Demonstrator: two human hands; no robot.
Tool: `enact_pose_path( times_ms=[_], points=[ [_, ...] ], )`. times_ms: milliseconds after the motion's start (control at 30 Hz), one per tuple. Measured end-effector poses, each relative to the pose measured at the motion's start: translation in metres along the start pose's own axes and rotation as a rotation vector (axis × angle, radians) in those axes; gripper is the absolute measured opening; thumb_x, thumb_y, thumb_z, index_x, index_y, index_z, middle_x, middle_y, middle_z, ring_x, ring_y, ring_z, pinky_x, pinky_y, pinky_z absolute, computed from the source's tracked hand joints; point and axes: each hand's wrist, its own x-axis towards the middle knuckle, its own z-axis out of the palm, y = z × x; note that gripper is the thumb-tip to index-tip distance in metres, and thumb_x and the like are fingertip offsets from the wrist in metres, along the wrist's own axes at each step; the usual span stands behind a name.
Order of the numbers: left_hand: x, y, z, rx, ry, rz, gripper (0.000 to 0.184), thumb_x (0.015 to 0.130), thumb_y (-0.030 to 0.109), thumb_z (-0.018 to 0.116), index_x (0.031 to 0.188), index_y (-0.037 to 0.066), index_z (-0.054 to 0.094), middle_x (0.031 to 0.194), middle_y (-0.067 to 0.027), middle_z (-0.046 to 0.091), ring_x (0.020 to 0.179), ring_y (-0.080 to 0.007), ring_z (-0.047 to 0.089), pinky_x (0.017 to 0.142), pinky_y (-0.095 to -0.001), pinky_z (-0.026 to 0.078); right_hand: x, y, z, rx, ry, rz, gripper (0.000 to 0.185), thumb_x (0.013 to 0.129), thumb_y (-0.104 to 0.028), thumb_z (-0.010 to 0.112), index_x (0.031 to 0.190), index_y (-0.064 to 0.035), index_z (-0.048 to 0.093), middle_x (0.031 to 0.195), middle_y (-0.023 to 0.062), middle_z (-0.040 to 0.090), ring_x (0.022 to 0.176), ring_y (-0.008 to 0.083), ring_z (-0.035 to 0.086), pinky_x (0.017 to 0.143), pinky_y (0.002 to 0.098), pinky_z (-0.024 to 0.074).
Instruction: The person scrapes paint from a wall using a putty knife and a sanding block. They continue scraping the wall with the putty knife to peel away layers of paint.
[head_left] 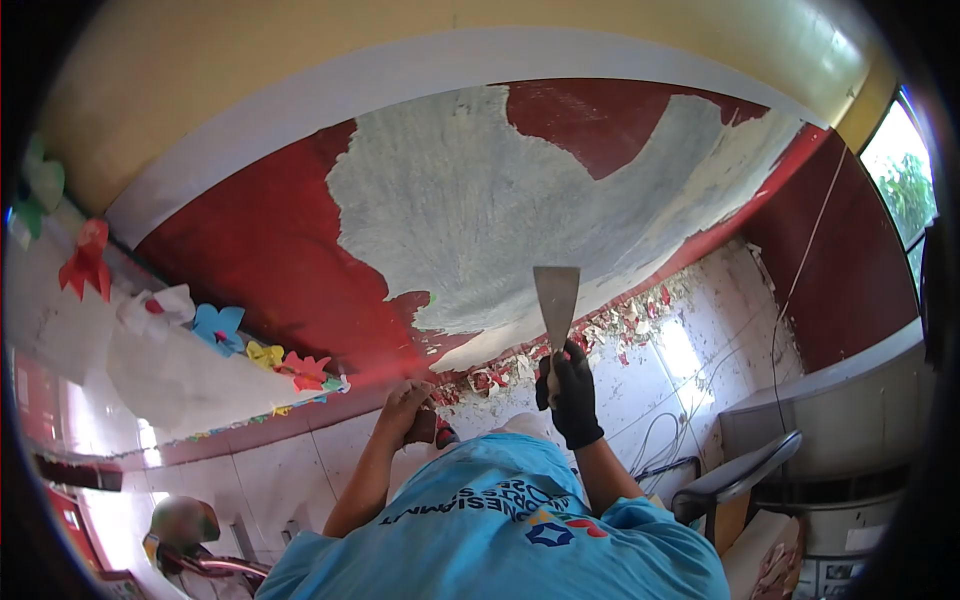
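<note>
My right hand (pixel 574 402), in a black glove, grips a scraper (pixel 557 300) by its handle. The wide metal blade points up, in front of the wall; contact with the wall cannot be made out. My bare left hand (pixel 404 408) is closed around a small brown flat piece (pixel 422 428), whose exact kind is unclear. Ahead stands a wall with red paint (pixel 260 240) and a large bare grey patch (pixel 450 200) with ragged edges. Red and pale paint flakes (pixel 500 377) lie along the foot of the wall.
A board with paper flowers (pixel 218 328) is on the left. To the right are a chair (pixel 740 475), a hanging cord (pixel 812 250), a cable on the tiled floor (pixel 640 390) and a window (pixel 897 165). Another chair-like object (pixel 185 525) stands at lower left.
</note>
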Motion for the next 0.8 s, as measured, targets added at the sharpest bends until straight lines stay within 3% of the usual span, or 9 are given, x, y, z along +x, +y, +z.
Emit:
enact_pose_path(
  times_ms=[167, 333, 467, 700, 767, 800],
  points=[
    [0.0, 0.035, 0.028, 0.065, 0.024, 0.082, 0.029, 0.087, 0.03, 0.056, 0.097, 0.003, 0.057, 0.072, -0.0033, 0.057, 0.066, -0.0089, 0.052, 0.057, -0.0218, 0.043, 0.013, -0.041, 0.008, -0.009, -0.048, -0.125, 0.038, 0.094, -0.025, 0.041, 0.124, -0.0021, 0.037, 0.064, 0.002, 0.046, 0.037, 0.0091, 0.041, 0.032, 0.0219, 0.0347],
    [0.009, 0.077, 0.079, 0.074, -0.014, 0.109, 0.025, 0.088, 0.028, 0.054, 0.091, 0.003, 0.058, 0.072, -0.0055, 0.059, 0.067, -0.0112, 0.055, 0.059, -0.0229, 0.044, 0.036, -0.068, -0.015, -0.068, -0.072, -0.189, 0.05, 0.094, -0.021, 0.041, 0.138, -0.0052, 0.023, 0.068, 0.0026, 0.049, 0.041, 0.0075, 0.042, 0.034, 0.0209, 0.0355],
    [0.034, 0.099, 0.139, 0.215, -0.02, 0.2, 0.028, 0.09, 0.029, 0.052, 0.095, 0.001, 0.058, 0.077, -0.0072, 0.062, 0.07, -0.0111, 0.056, 0.063, -0.0226, 0.043, 0.06, -0.091, -0.047, -0.107, -0.136, -0.21, 0.055, 0.093, -0.015, 0.039, 0.141, -0.0051, 0.013, 0.069, 0.003, 0.049, 0.044, 0.0069, 0.042, 0.036, 0.0207, 0.0366],
    [0.075, 0.169, 0.276, 0.129, 0.033, 0.331, 0.039, 0.091, 0.032, 0.051, 0.101, -0.005, 0.057, 0.088, -0.0096, 0.065, 0.073, -0.0083, 0.053, 0.068, -0.0226, 0.041, 0.11, -0.131, -0.103, -0.215, -0.316, -0.185, 0.058, 0.093, -0.013, 0.039, 0.142, -0.0038, 0.009, 0.071, 0.0032, 0.052, 0.048, 0.0055, 0.045, 0.042, 0.0195, 0.0391],
    [0.089, 0.18, 0.302, 0.091, 0.024, 0.507, 0.037, 0.091, 0.036, 0.049, 0.093, 0.0, 0.059, 0.086, -0.0053, 0.064, 0.045, -0.0001, 0.031, 0.04, -0.0163, 0.024, 0.121, -0.138, -0.11, -0.237, -0.348, -0.166, 0.058, 0.093, -0.013, 0.04, 0.142, -0.0041, 0.009, 0.073, 0.0034, 0.053, 0.05, 0.0047, 0.045, 0.043, 0.0192, 0.0393],
    [0.095, 0.183, 0.307, 0.084, 0.043, 0.504, 0.037, 0.091, 0.036, 0.049, 0.093, 0.0, 0.059, 0.086, -0.0053, 0.064, 0.045, -0.0001, 0.031, 0.04, -0.0163, 0.024, 0.127, -0.141, -0.114, -0.316, -0.366, -0.22, 0.058, 0.093, -0.013, 0.04, 0.142, -0.0037, 0.01, 0.073, 0.0033, 0.053, 0.051, 0.0047, 0.045, 0.043, 0.0194, 0.0394]
  ],
)
